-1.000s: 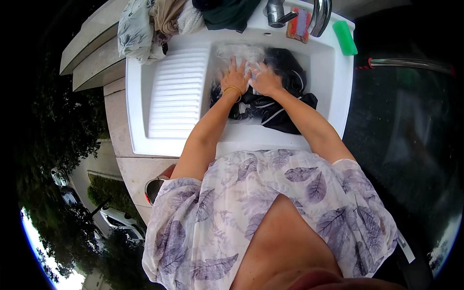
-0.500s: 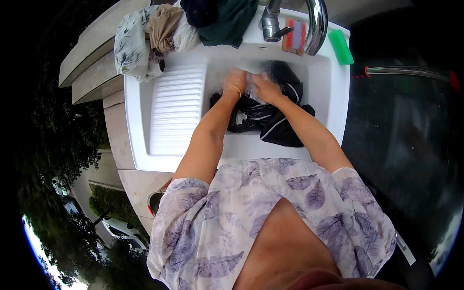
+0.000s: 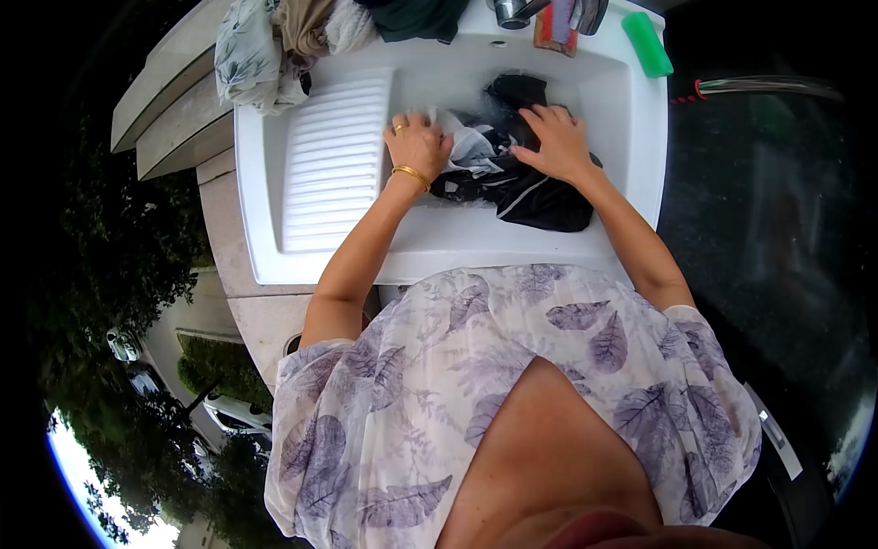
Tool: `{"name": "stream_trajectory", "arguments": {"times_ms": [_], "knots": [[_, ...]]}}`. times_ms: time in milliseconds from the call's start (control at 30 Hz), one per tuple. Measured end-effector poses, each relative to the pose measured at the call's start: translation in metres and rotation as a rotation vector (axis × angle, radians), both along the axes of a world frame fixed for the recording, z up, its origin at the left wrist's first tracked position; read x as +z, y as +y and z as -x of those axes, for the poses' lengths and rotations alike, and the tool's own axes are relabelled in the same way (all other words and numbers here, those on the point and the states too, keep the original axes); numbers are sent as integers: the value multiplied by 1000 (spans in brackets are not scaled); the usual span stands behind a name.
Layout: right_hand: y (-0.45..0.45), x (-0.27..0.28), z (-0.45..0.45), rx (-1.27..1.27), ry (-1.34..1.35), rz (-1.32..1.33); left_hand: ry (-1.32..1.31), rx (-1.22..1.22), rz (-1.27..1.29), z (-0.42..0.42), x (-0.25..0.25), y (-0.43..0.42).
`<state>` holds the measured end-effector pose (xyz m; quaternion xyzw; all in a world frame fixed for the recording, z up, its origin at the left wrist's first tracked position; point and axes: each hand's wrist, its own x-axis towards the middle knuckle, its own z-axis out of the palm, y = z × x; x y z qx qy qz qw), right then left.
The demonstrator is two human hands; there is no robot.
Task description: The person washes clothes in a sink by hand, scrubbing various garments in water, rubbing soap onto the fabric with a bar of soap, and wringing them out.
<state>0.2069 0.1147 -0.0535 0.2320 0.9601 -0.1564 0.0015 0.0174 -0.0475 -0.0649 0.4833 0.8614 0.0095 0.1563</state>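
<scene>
Wet black clothing with white piping (image 3: 547,206) lies bunched in the basin of the white sink (image 3: 631,119). Between my hands is a pale, whitish cloth (image 3: 473,151) against the black fabric. My left hand (image 3: 419,146), with a ring and a gold bracelet, is at the basin's left side beside the ribbed drainboard, fingers spread and curved down. My right hand (image 3: 556,142) is spread over the black clothing on the right, fingertips on or just above it. Neither hand has closed around any fabric.
The ribbed drainboard (image 3: 334,165) is left of the basin. Clothes (image 3: 249,59) are heaped at the back left, beside a dark green garment (image 3: 419,18). A faucet (image 3: 512,11), a red-edged brush or sponge (image 3: 556,32) and a green block (image 3: 647,44) are along the back.
My hands have moved apart, left hand leftward and right hand rightward, and their fingers have spread. The pale cloth shows more between them. The view has shifted, so the sink appears higher.
</scene>
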Motion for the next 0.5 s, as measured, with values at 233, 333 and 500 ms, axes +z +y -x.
{"name": "stream_trajectory", "arguments": {"times_ms": [233, 333, 500], "knots": [[-33, -44, 15, -35, -277, 88, -46, -117, -113, -62, -22, 5], [-30, -40, 22, -55, -318, 66, -56, -37, -132, -64, -42, 13], [-15, -62, 34, -74, -462, 59, -81, -114, 76, -38, -51, 50]]}}
